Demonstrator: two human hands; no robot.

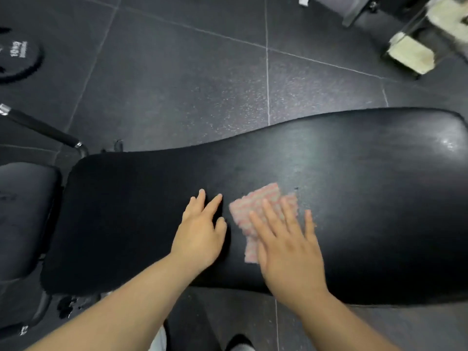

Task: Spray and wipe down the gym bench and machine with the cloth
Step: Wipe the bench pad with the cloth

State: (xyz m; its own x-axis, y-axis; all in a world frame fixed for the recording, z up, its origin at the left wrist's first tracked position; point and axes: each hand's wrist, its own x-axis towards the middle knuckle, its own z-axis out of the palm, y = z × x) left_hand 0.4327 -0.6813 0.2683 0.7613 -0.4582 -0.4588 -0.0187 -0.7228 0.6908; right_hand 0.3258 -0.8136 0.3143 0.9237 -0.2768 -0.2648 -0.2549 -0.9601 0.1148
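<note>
Two bare forearms reach up from the near edge, and the right hand (288, 249) lies flat on the cloth (255, 206), its fingers (272, 216) straight and spread wide over it rather than curled round it. That looks like the point of the pose: a flat palm puts pressure across the whole pink-and-white cloth, so it can be slid over the surface instead of bunching up. The cloth sits on the black padded table (367, 198), toward its near side and about midway along, with its far and left edges showing past the fingertips. Just left of it, close but apart, the left hand (200, 234) rests palm-down on the bare pad with its fingers (211, 206) straight and loosely fanned, holding nothing; I judge it is there to brace the body. A wet sheen (448, 144) glints at the pad's far right end, which suggests that part has been sprayed and the wipe is under way, with the duller left part probably yet to be done. No spray bottle is in view. A separate seat pad (22, 211) lies at the left, a weight plate (17, 59) on the floor (177, 84) far left.
</note>
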